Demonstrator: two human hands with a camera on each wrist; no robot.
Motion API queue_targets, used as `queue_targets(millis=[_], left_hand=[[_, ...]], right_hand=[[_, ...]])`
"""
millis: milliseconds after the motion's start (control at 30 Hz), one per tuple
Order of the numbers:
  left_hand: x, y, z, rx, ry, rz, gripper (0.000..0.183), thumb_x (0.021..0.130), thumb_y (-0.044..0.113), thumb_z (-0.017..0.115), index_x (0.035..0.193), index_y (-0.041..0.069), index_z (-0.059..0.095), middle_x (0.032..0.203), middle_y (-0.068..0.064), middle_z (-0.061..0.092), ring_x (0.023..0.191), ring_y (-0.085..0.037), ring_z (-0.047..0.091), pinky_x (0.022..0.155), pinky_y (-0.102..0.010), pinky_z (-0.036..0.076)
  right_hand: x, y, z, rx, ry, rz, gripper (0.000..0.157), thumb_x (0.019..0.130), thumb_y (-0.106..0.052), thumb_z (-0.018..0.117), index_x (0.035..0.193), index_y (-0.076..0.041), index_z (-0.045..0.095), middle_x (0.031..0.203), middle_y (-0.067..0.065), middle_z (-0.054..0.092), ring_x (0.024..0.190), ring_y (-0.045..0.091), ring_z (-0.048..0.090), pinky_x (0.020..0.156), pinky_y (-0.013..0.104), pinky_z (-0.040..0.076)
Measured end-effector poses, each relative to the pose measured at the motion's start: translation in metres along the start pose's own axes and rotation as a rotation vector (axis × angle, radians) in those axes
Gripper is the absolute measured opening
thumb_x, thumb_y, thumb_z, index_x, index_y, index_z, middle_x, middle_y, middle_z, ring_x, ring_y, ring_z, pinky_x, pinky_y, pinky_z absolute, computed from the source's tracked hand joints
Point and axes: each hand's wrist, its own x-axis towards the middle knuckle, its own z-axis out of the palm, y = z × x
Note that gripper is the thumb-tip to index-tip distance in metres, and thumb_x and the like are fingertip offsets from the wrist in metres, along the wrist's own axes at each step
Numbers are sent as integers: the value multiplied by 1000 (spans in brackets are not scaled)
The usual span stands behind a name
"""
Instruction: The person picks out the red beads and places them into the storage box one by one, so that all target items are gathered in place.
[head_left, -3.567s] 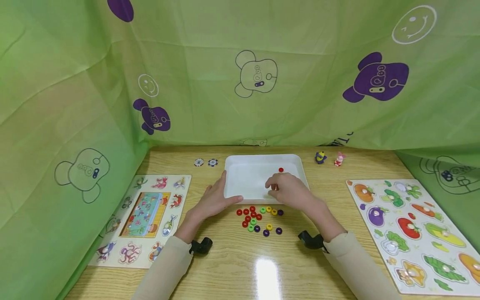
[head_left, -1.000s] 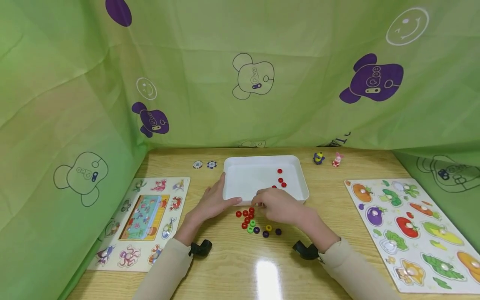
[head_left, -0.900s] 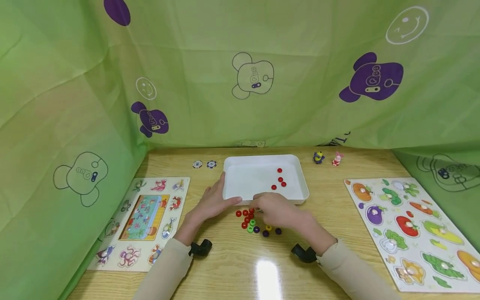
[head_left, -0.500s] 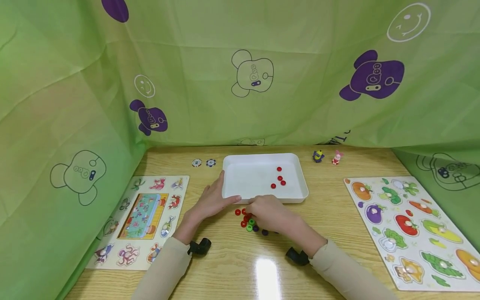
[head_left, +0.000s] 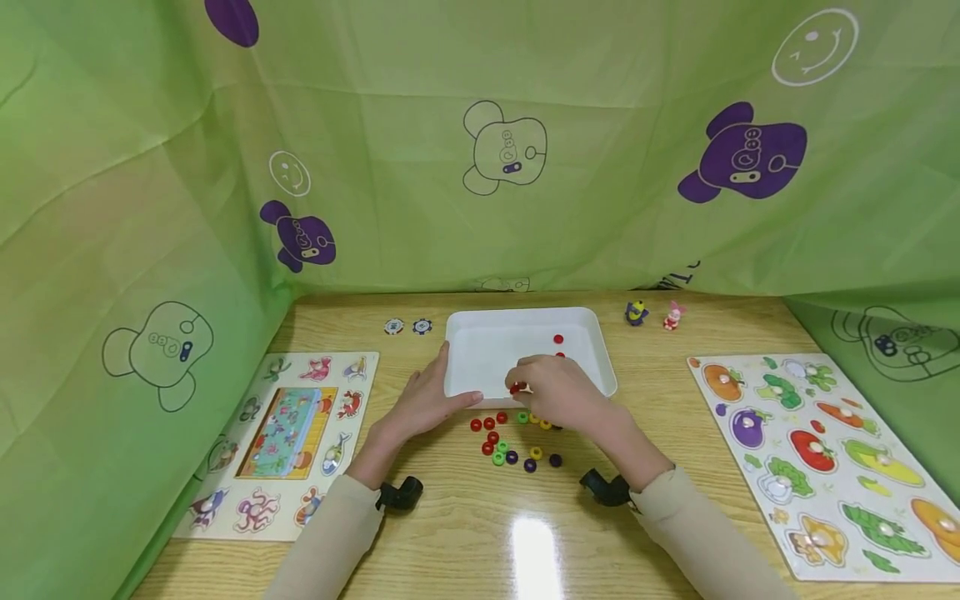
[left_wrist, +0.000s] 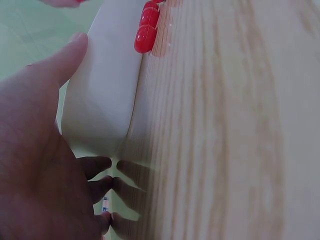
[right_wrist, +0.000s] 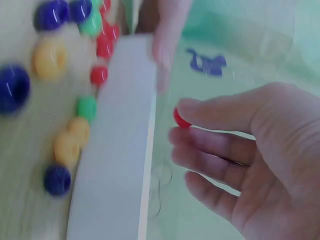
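A white tray point(head_left: 480, 350) lies on the wooden table with red beads point(head_left: 558, 339) in its right part, some hidden by my right hand point(head_left: 558, 389). That hand is over the tray's front rim and pinches a red bead point(right_wrist: 181, 119) between thumb and fingertips. At the front left corner of the tray, my left hand point(head_left: 427, 400) rests with spread fingers, its thumb along the front wall and the other fingers at the left side. Just before the tray lie loose red beads point(head_left: 488, 423), green beads point(head_left: 499, 457), yellow beads point(head_left: 536, 453) and purple beads point(head_left: 530, 465).
A sea-animal puzzle board point(head_left: 352, 367) lies at the left, a vegetable puzzle board point(head_left: 757, 533) at the right. Two poker chips point(head_left: 422, 327) are left behind the tray; a yellow-and-purple figure point(head_left: 636, 313) and a pink figure point(head_left: 672, 316) stand right. Green cloth point(head_left: 390, 208) encloses the table.
My right hand has picked a red bead from the pile and lifted it up over the tray's front rim. Over the earlier frames, more red beads came into the tray. My left hand stays put.
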Motion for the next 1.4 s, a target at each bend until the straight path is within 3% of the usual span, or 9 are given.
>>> queue_targets(millis=[233,400,633,767,933,1167,1400], left_hand=[[0,1,-1,7,-7,-12,112,73,69,59,150,18,-3,157,-3,12,144,-24,16,114,-56,7],[0,1,0,10,-10,-17,112,73,69,60,150,16,-4,157,-4,11,144,-25,16,114,-56,5],[0,0,0,15,-4,-15,112,74,67,60,150,15,-3,157,-4,12,144,-25,16,114,-56,6],[1,-1,0,22,-2,-19,112,74,68,60,150,16,-3,157,-4,12,144,-25,16,115,-56,7],[2,-1,1,13,-8,-15,113,73,70,59,150,17,-3,157,-4,12,144,-24,16,115,-56,7],[2,-2,1,3,8,-14,111,73,68,60,150,18,-3,157,-3,13,144,-24,17,115,-56,7],[0,-2,2,-5,6,-19,110,74,66,61,150,18,-3,157,-4,14,144,-24,18,115,-56,8]], right_hand=[[14,40,10,-70,96,177,7,81,-15,68,87,-17,71,83,-3,70,72,13,63,58,31,48],[20,56,21,-63,87,289,9,82,-11,64,82,-17,70,82,-1,68,68,14,56,57,32,46],[23,63,29,-55,42,343,12,83,-14,61,88,-16,71,92,1,69,78,17,61,63,36,50],[22,64,28,-49,32,355,12,83,-17,62,92,-17,71,95,1,69,81,17,62,66,37,51],[19,56,19,-23,60,337,14,82,-15,64,94,-15,72,86,0,68,73,15,59,61,33,48],[9,35,1,23,69,246,13,81,-15,68,93,-14,72,82,-3,67,69,10,56,57,27,45],[-5,4,-8,65,12,154,12,81,-16,69,93,-15,72,80,-7,66,64,5,53,56,23,43]])
